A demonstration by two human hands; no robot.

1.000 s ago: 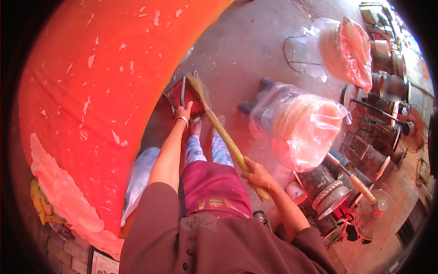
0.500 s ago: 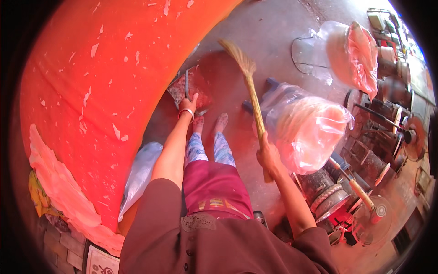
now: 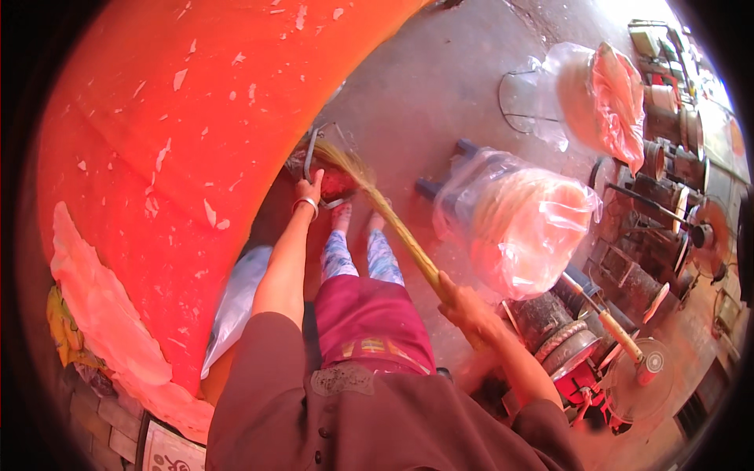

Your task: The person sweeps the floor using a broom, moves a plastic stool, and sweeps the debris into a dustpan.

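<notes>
My left hand (image 3: 309,190) is closed around the grey bar handle of a dustpan (image 3: 309,155), low by the edge of the big orange-red surface. Reddish and dark parts of the pan show behind the hand; what lies in it is hard to make out. My right hand (image 3: 465,304) grips the lower end of a straw broom (image 3: 402,234). The broom slants up and left, its bristles over the dustpan and partly blurred. My feet stand just behind the pan.
White flakes dot the orange-red surface (image 3: 157,235) on the left. To the right, a clear plastic bag of stacked pale rounds (image 3: 526,228) rests on a blue stool (image 3: 430,188). Another filled bag (image 3: 601,98) stands beyond. Metal drums (image 3: 561,337) and a fan (image 3: 640,381) line the right side.
The broom has swung down and left, its bristles now at the dustpan. My left hand has shifted slightly left, and the pan has tilted. My right hand has moved slightly lower.
</notes>
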